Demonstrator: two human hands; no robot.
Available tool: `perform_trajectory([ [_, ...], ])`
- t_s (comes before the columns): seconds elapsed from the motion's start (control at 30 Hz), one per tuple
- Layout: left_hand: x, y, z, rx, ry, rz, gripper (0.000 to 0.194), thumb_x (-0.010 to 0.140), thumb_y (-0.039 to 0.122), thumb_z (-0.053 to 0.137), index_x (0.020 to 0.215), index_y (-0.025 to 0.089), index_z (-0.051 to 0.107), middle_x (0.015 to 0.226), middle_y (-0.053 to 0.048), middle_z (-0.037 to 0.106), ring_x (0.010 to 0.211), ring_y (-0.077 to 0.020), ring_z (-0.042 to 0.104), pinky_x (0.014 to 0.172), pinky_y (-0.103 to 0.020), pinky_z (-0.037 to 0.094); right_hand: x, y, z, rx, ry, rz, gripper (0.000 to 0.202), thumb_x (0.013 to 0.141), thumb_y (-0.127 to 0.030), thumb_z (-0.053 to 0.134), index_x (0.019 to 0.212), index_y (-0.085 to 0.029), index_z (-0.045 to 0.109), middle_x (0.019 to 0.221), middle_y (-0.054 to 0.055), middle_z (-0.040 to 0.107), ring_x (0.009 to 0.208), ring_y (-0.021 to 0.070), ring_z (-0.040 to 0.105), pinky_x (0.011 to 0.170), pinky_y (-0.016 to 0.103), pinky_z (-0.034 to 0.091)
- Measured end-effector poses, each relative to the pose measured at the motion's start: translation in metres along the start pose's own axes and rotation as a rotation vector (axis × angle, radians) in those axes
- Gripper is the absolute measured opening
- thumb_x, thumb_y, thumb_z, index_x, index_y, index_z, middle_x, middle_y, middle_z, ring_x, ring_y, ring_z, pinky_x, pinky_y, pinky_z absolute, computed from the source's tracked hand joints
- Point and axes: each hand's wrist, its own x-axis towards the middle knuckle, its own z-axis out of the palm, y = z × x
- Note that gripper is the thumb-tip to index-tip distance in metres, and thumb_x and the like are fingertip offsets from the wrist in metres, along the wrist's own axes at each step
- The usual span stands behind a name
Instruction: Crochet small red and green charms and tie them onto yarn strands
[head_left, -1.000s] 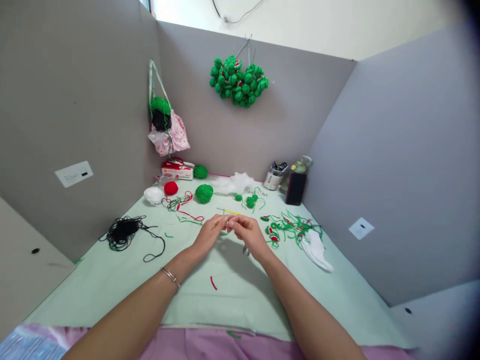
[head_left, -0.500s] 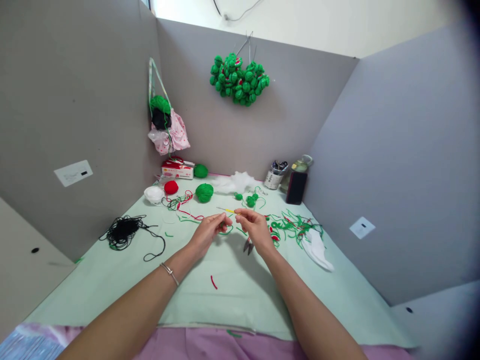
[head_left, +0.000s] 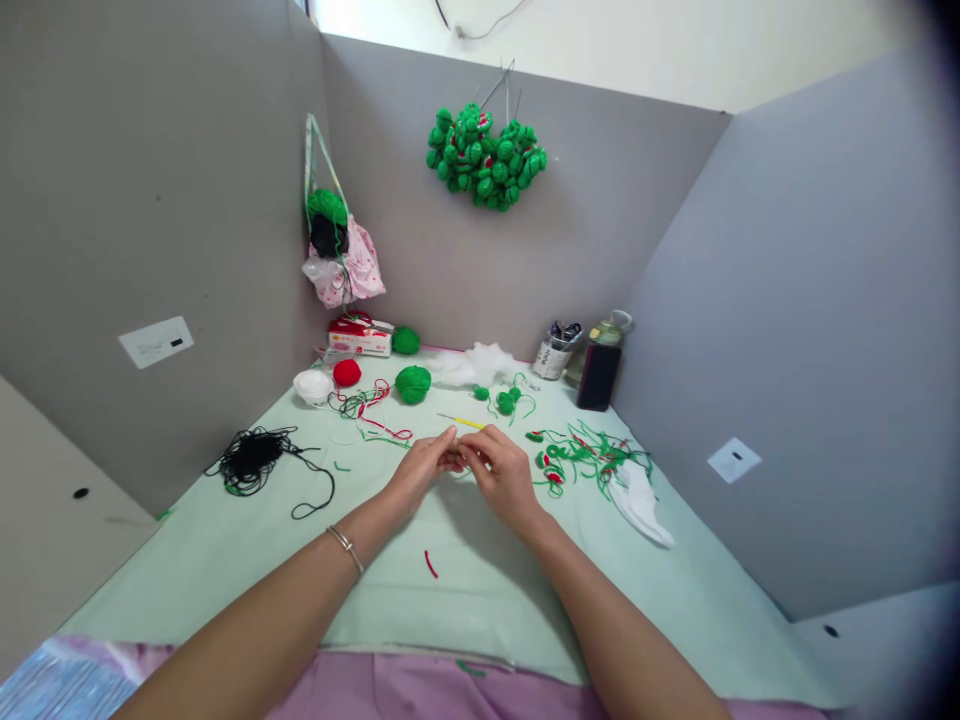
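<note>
My left hand [head_left: 421, 472] and my right hand [head_left: 504, 474] meet over the middle of the pale green cloth. A yellow-handled hook [head_left: 469, 423] with a thin metal shaft points left, its handle end at my right hand. The fingers of both hands are pinched together at the fingertips; whatever small thing lies between them is mostly hidden. A bit of green yarn shows just below the fingertips. A short red yarn piece [head_left: 430, 564] lies on the cloth nearer to me.
Black yarn [head_left: 251, 460] lies at left. Behind my hands are a green ball [head_left: 412, 384], a red ball [head_left: 346, 373] and white stuffing [head_left: 480, 366]. Green scraps [head_left: 585, 450], a white cloth piece [head_left: 640, 504] and a phone [head_left: 598, 377] are at right.
My right hand has moved in against my left fingertips, and its fingers have dropped below the hook. The scissors tips seen beneath my right hand no longer show. The view has shifted slightly.
</note>
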Motion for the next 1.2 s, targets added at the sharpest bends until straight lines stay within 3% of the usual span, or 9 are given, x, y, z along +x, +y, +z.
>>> perform_trajectory([
  [0.13,0.001,0.004,-0.004,-0.038,-0.035,0.039,0.033,0.082,0.044,0.067,0.086,0.012,0.073,0.088,-0.008,0.07,0.085,-0.0168,0.06,0.082,-0.028,0.046,-0.001,0.002,0.004,0.04,-0.008,-0.017,0.019,0.093,-0.025,0.054,0.097,-0.021,0.071,0.081,0.005,0.062,0.076,0.0167,0.057,0.069,0.028,0.043],
  [0.3,0.001,0.002,-0.001,0.254,0.117,0.161,0.031,0.088,0.04,0.057,0.098,0.014,0.073,0.083,-0.004,0.067,0.074,-0.0141,0.058,0.073,-0.027,0.047,0.01,0.005,-0.006,0.419,0.087,0.331,0.018,0.081,-0.035,0.069,0.079,-0.017,0.068,0.07,0.001,0.062,0.06,0.0125,0.052,0.057,0.025,0.041],
  [0.43,-0.006,0.0,0.004,0.483,0.091,0.351,0.028,0.094,0.031,0.048,0.1,0.017,0.071,0.075,-0.001,0.06,0.071,-0.0132,0.056,0.072,-0.027,0.046,0.014,0.001,-0.012,0.532,0.036,0.439,0.025,0.079,-0.041,0.068,0.08,-0.016,0.069,0.055,-0.003,0.052,0.05,0.01,0.041,0.049,0.024,0.033],
  [0.6,-0.009,-0.001,0.002,0.614,0.07,0.477,0.033,0.098,0.027,0.04,0.118,0.019,0.065,0.08,-0.001,0.058,0.072,-0.0132,0.055,0.071,-0.027,0.046,0.01,-0.004,-0.008,0.528,-0.015,0.396,0.025,0.082,-0.041,0.063,0.079,-0.017,0.069,0.055,-0.003,0.052,0.052,0.0103,0.043,0.051,0.024,0.034],
  [0.8,-0.01,0.002,0.004,0.717,0.037,0.524,0.03,0.1,0.027,0.038,0.088,0.017,0.064,0.079,-0.002,0.058,0.073,-0.0133,0.055,0.071,-0.027,0.044,0.01,-0.007,-0.007,0.538,-0.012,0.348,0.02,0.082,-0.036,0.062,0.074,-0.018,0.067,0.058,-0.003,0.055,0.053,0.0106,0.045,0.053,0.025,0.039],
  [0.97,-0.011,0.003,0.005,0.731,0.033,0.531,0.029,0.1,0.026,0.038,0.086,0.017,0.062,0.078,-0.001,0.057,0.072,-0.0133,0.055,0.071,-0.026,0.044,0.009,-0.007,-0.006,0.537,-0.007,0.341,0.017,0.082,-0.032,0.062,0.074,-0.017,0.066,0.059,-0.003,0.056,0.054,0.0104,0.047,0.054,0.024,0.04],
  [1.07,-0.011,0.003,0.004,0.729,0.035,0.526,0.03,0.1,0.027,0.037,0.092,0.017,0.065,0.078,-0.001,0.057,0.072,-0.0136,0.055,0.071,-0.026,0.044,0.009,-0.007,-0.005,0.524,-0.01,0.335,0.017,0.082,-0.032,0.061,0.075,-0.017,0.065,0.06,-0.002,0.058,0.055,0.0109,0.048,0.055,0.024,0.041],
  [1.2,-0.01,0.001,0.004,0.708,0.032,0.516,0.033,0.1,0.028,0.038,0.116,0.018,0.065,0.083,-0.003,0.06,0.075,-0.0142,0.056,0.074,-0.027,0.046,0.009,-0.005,-0.005,0.487,-0.016,0.324,0.02,0.084,-0.035,0.06,0.075,-0.018,0.065,0.06,-0.001,0.059,0.055,0.0117,0.049,0.055,0.025,0.041],
])
